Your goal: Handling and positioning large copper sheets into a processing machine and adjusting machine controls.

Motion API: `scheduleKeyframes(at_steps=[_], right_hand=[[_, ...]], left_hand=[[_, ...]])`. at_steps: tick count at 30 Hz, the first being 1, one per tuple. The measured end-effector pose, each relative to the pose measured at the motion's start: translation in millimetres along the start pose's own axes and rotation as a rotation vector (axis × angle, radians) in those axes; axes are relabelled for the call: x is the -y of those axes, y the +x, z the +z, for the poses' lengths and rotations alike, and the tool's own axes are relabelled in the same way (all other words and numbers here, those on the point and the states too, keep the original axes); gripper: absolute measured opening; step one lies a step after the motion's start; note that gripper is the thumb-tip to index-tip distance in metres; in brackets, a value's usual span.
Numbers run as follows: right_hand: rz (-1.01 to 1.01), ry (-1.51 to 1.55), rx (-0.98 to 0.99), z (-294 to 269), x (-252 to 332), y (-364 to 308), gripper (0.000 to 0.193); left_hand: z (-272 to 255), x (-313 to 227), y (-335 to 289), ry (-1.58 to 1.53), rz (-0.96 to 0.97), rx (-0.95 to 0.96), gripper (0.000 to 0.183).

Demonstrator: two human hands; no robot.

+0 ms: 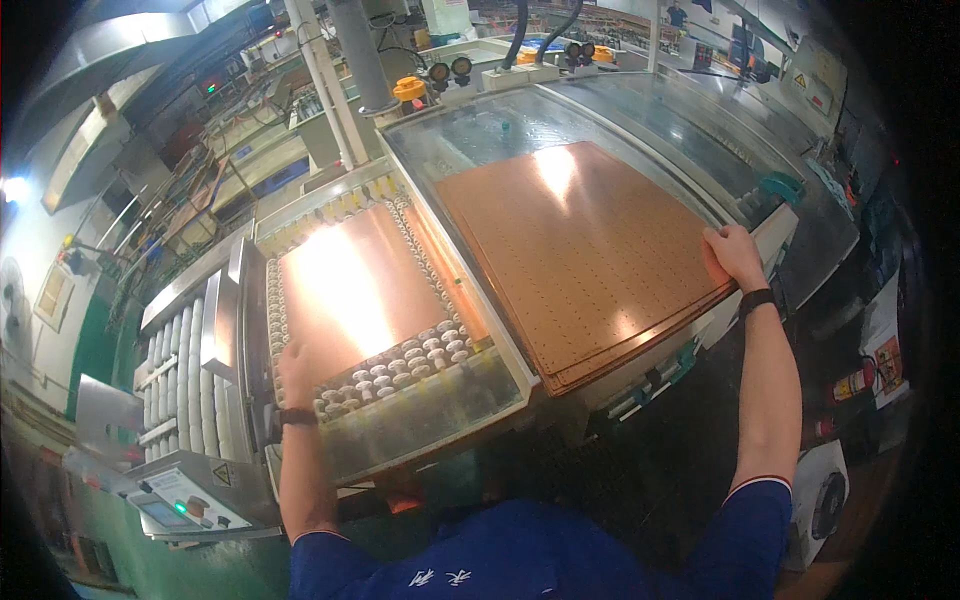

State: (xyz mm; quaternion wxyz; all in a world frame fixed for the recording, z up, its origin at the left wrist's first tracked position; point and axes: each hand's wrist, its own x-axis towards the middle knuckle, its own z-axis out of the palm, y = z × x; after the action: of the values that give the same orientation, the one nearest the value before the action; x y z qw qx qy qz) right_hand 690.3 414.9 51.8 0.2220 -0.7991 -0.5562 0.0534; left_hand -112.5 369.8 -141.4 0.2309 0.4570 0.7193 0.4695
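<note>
A shiny copper sheet (345, 285) lies on rows of white roller wheels (400, 372) in the conveyor at the left. My left hand (296, 372) is at its near left corner. Motion blurs its fingers, so their grip does not show. To the right, a stack of copper sheets (590, 265) dotted with small holes rests on a clear cover. My right hand (735, 257) is closed on the right edge of the stack, fingers curled at the rim. How many sheets it holds cannot be made out. Both wrists wear dark bands.
Left of the rollers stands a metal housing with pale upright rollers (190, 385). Below it is a control panel (185, 505) with a screen and buttons. A grey pipe (360, 55) and gauges (450, 70) rise behind the cover. A fire extinguisher (853, 383) is at the far right.
</note>
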Motion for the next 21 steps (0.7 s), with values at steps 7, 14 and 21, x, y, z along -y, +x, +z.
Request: scheduleKeyframes(at_steps=[7, 14, 21], right_hand=[[-0.005, -0.067, -0.058, 2.5, 7.3, -4.6, 0.053], [-0.13, -0.192, -0.14, 9.7, -1.5, -1.7, 0.049], [-0.222, -0.383, -0.042, 13.6, 46.8, -32.8, 0.048]], left_hand=[[116.4, -141.9, -115.8, -0.211, 0.193, 0.331, 0.037], [149.0, -241.8, -192.2, -0.096, 0.675, 0.575, 0.05], [160.7, -227.8, -196.5, -0.579, 0.163, 0.59, 0.05]])
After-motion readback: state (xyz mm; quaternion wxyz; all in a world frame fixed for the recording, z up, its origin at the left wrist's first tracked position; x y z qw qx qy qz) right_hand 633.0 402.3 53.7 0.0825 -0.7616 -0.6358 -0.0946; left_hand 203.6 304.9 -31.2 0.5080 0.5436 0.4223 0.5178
